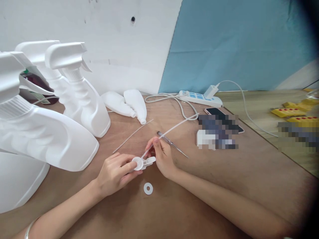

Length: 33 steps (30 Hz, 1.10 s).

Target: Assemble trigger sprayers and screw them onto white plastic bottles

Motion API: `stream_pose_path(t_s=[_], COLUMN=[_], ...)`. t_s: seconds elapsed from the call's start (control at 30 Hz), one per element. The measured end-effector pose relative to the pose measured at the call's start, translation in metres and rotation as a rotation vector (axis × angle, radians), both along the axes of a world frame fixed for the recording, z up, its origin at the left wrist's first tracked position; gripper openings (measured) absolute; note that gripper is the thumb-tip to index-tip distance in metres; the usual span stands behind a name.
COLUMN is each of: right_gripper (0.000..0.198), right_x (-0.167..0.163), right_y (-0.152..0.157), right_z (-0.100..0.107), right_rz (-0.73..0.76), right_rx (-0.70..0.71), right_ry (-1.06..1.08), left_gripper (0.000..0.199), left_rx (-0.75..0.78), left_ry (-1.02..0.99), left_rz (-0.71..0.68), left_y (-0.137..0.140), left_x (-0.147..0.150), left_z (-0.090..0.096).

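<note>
My left hand [119,171] is closed around a white spray trigger head [149,162], its round collar facing up. Between the fingers of my right hand [161,153] is a thin white plastic tube [178,125], slanting up to the right. The tube's lower end meets the collar opening; how deep it sits I cannot tell. Below the hands, a white ring washer [148,189] lies flat on the table. A screwdriver [174,145] rests just behind my right hand. Another thin tube [132,135] lies beyond my left hand.
Several large white spray bottles [82,99] stand at the left. Two small white bottles [136,104] lie at the back. A power strip [199,98] with a plugged-in charger, a white cable and a phone [224,119] are at the back right. Yellow items [299,111] sit farther right.
</note>
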State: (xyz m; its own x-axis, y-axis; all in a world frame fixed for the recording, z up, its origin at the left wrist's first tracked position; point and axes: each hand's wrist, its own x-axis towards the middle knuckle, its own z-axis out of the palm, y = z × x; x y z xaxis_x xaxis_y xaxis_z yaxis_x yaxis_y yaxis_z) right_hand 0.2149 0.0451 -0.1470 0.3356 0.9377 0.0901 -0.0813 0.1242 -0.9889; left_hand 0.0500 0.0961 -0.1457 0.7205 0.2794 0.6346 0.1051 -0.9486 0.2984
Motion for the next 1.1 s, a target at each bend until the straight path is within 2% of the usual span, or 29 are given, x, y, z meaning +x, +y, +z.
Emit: stream_pose_path(t_s=[0.27,0.4,0.5,0.6,0.7,0.8,0.97,1.1], right_gripper=[0.037,0.023,0.013,0.016,0.028,0.034,0.024,0.008], right_x=[0.002,0.000,-0.002,-0.004,-0.004,-0.004,-0.006,-0.007], right_y=[-0.001,-0.005,-0.009,-0.012,-0.011,-0.010,-0.012,-0.015], right_z=[0.006,0.014,0.019,0.021,0.021,0.021,0.024,0.024], right_rz=[-0.006,0.118,0.214,0.264,0.262,0.270,0.224,0.123], right_rx=[0.063,0.083,0.089,0.158,0.243,0.266,0.236,0.157], right_ry=[-0.067,-0.128,-0.294,-0.439,-0.491,-0.524,-0.579,-0.524], left_gripper=[0.010,0.012,0.013,0.008,0.008,0.007,0.008,0.010], left_rx=[0.046,0.050,0.033,0.006,-0.006,-0.013,-0.018,-0.018], left_ry=[0.000,-0.023,-0.029,-0.026,-0.024,-0.015,-0.024,-0.044], left_rz=[0.005,0.002,0.011,0.024,0.023,0.022,0.020,0.015], left_y=[0.002,0.002,0.001,0.001,0.001,0.001,0.000,0.000], left_x=[-0.001,-0.001,-0.001,-0.001,-0.001,-0.001,-0.002,-0.002], left_z=[-0.002,-0.003,-0.003,-0.003,-0.003,-0.003,-0.002,-0.004])
